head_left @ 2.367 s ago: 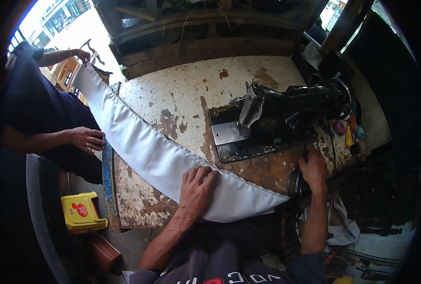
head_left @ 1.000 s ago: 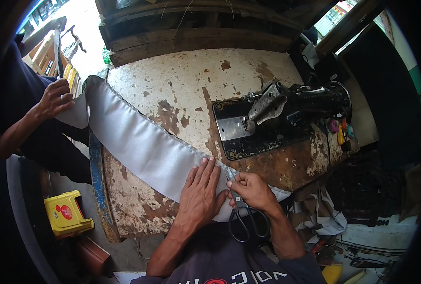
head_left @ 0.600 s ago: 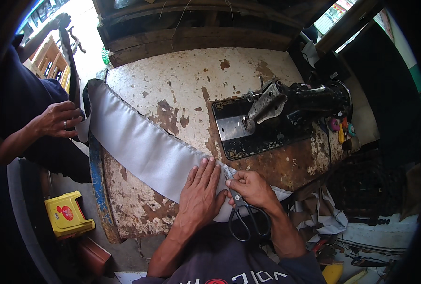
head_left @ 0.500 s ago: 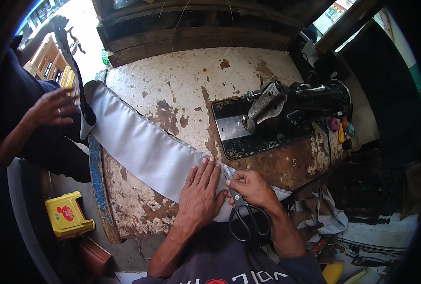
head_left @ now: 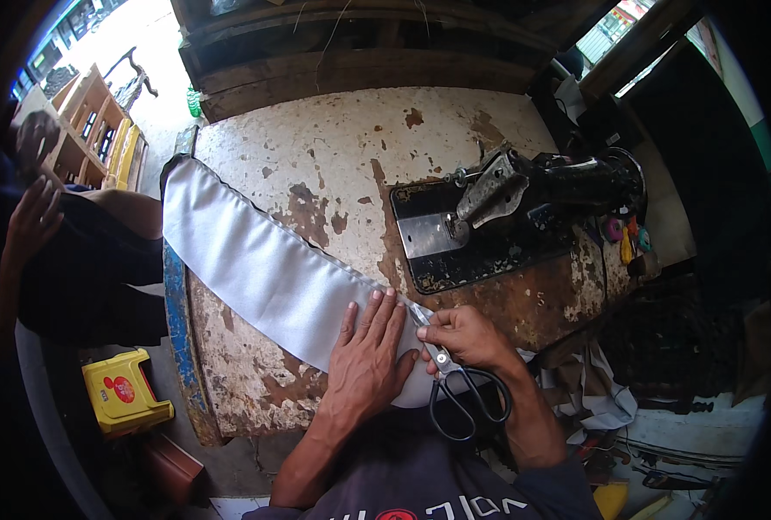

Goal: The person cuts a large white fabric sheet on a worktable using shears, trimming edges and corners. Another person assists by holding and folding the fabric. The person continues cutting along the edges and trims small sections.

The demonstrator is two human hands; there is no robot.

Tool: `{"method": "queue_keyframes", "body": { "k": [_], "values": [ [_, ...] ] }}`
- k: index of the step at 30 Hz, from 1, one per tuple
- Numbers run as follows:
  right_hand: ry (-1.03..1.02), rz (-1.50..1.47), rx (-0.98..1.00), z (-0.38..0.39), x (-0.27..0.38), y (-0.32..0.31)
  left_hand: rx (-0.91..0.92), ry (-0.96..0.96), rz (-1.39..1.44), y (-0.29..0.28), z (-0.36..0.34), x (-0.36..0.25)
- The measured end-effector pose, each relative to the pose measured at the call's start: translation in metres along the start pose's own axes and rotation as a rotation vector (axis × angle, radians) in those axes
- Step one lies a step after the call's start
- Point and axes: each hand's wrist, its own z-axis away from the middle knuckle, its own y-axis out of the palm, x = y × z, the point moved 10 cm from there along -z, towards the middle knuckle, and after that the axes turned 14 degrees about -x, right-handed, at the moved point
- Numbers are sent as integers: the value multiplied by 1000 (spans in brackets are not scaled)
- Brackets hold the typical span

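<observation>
A long strip of silver-grey fabric (head_left: 255, 260) with a dark edge lies slantwise over the worn tabletop, its far end at the table's left side. My left hand (head_left: 368, 351) rests flat on it, fingers stretched out. Just to the right, my right hand (head_left: 465, 336) grips a pair of scissors (head_left: 443, 357) around the blades below the pivot. Its black handle loops hang toward me, and the blade tips point away at the fabric's upper edge. Part of the fabric under my hands is hidden.
A black sewing machine (head_left: 524, 195) stands on the table (head_left: 333, 130) at the right, small coloured spools (head_left: 628, 234) beside it. Another person's hand (head_left: 35, 212) is at the left. A yellow plastic stool (head_left: 126, 390) stands on the floor; loose fabric (head_left: 598, 394) hangs at the right.
The other person has let go of the fabric's far end and moved back left; that end now lies on the table. My right hand and the scissors have shifted slightly right.
</observation>
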Motion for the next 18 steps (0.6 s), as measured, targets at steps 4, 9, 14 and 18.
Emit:
{"method": "queue_keyframes", "body": {
  "k": [4, 9, 14, 18],
  "values": [
    [-58, 2, -46, 2, 0, 2, -20, 8, 2, -2, -1, -1],
    [-102, -15, -81, 7, 0, 2, 6, 2, 0, 0, -1, 1],
    [-147, -2, -106, 8, 3, 3, -21, 14, 18, -7, -4, 0],
    [-173, -22, -95, 11, 6, 5, -46, 40, 17, -13, -8, -1]
  ]
}}
